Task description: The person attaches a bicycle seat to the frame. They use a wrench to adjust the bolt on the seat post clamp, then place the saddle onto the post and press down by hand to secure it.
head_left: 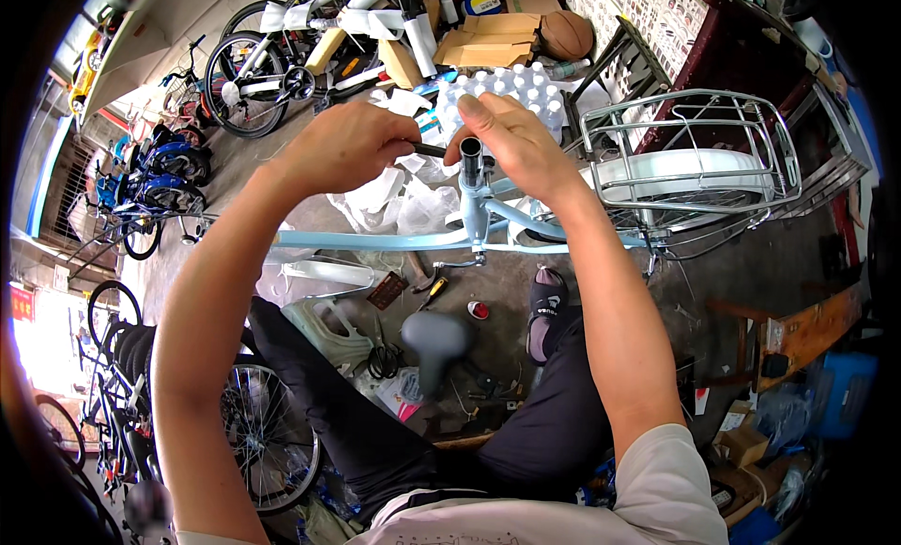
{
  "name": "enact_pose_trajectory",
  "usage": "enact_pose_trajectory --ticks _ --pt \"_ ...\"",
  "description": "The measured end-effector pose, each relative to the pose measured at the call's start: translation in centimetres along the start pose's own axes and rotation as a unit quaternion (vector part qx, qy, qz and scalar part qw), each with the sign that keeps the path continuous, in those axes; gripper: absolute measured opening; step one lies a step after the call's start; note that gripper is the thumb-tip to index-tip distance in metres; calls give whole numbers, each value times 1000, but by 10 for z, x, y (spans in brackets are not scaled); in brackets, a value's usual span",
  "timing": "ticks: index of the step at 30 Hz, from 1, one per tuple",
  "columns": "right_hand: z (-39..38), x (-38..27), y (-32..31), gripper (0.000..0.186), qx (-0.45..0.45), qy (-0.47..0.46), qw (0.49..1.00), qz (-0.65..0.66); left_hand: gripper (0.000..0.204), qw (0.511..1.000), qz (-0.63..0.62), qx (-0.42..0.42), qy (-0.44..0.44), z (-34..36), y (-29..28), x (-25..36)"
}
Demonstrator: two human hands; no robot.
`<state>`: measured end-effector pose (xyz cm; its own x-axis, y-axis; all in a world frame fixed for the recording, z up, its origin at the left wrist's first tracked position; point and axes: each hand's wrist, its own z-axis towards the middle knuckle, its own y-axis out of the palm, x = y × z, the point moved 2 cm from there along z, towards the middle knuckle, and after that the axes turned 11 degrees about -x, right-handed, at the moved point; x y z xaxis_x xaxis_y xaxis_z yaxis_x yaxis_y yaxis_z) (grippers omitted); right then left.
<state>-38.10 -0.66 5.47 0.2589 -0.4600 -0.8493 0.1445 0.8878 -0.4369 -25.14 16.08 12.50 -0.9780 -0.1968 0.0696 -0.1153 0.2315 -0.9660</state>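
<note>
A light blue bicycle frame (366, 240) lies across my view, its upright tube (474, 212) topped by an open chrome end (471, 160). My left hand (361, 146) is closed on a thin dark tool (427, 150) that reaches toward the tube top. My right hand (507, 146) curls beside the tube top, thumb raised and fingers bent near the tool's far end; what exactly they grip is hidden. A chrome rear rack (690, 118) sits over the white fender (694, 169) at the right.
Bottled water (526, 85), cardboard (479, 43) and several bicycles (263, 85) stand behind. A grey saddle (436, 338), hammer (418, 273) and screwdriver (434, 291) lie on the floor near my legs. A wooden stool (807, 334) is at right; more bikes crowd the lower left.
</note>
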Motion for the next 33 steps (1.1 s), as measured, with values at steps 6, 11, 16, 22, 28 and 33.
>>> enact_pose_trajectory --ticks 6,11,16,22,28,33 --pt "-3 7 -1 72 29 -17 999 32 14 997 72 -40 -6 14 -5 7" --pt "-7 2 0 72 26 -9 1000 15 14 994 94 1 -50 8 30 -10" --pt "-5 2 0 71 9 -26 999 29 16 991 42 -5 -126 14 93 -22" --pt "-4 2 3 69 -6 -3 999 49 18 961 -189 178 -90 46 196 -23" --pt "-9 5 0 61 -22 16 996 84 19 915 -355 184 -53 40 193 -41" --pt "-8 0 -2 67 -51 59 993 84 23 950 -183 198 -160 -11 90 -58"
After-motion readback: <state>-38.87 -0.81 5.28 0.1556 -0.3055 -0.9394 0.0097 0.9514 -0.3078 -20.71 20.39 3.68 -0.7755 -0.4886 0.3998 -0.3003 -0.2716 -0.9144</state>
